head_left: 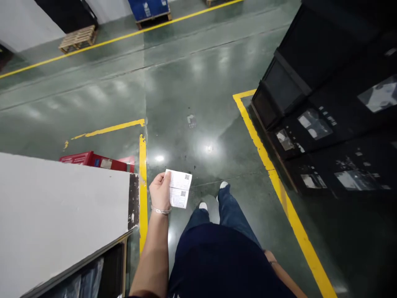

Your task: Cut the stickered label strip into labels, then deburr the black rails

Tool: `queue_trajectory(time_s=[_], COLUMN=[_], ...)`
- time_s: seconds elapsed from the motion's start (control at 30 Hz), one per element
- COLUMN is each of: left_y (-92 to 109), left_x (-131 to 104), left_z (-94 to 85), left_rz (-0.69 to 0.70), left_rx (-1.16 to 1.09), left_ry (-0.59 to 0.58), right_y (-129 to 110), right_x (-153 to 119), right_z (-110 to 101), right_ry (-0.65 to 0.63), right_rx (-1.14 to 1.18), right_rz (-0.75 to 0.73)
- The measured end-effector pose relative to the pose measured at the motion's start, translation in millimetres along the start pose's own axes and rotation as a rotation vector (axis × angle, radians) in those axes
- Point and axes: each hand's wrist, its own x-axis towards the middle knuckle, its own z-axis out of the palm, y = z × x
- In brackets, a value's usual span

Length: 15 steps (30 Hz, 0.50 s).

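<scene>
My left hand (160,191) is closed on a white paper slip (179,193), thumb on top near its upper left corner. The slip has a fold or line across its middle, small printed text, and two square codes along its right side. A silvery bracelet (161,210) circles my left wrist. My right hand (269,255) hangs low beside my hip; only a bit of it shows past my dark shirt, and its fingers are hidden.
Stacked black crates (310,136) with labels stand on the right behind a yellow floor line (273,178). A white wall (62,211) juts in from the left, with a red container (107,162) beyond. Farther off are a wooden pallet (78,38) and a blue box (149,9).
</scene>
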Motion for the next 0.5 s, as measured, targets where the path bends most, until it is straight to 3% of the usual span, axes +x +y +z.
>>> queue_trajectory(time_s=[0.27,0.4,0.5], left_y=[50,85,103], left_x=[81,109,131], left_z=[135.3,206.4,250.2], left_rz=[0.014,0.058,0.089], left_rx=[0.059,0.11,0.134], left_ry=[0.036,-0.004,-0.042], right_y=[-182,-269,-331], right_x=[73,93,97], right_z=[-102,-155,-183], right_ry=[-0.074,-0.106,-0.119], right_rx=[-0.086,-0.066,-0.035], right_rz=[0.036,-0.006,-0.047])
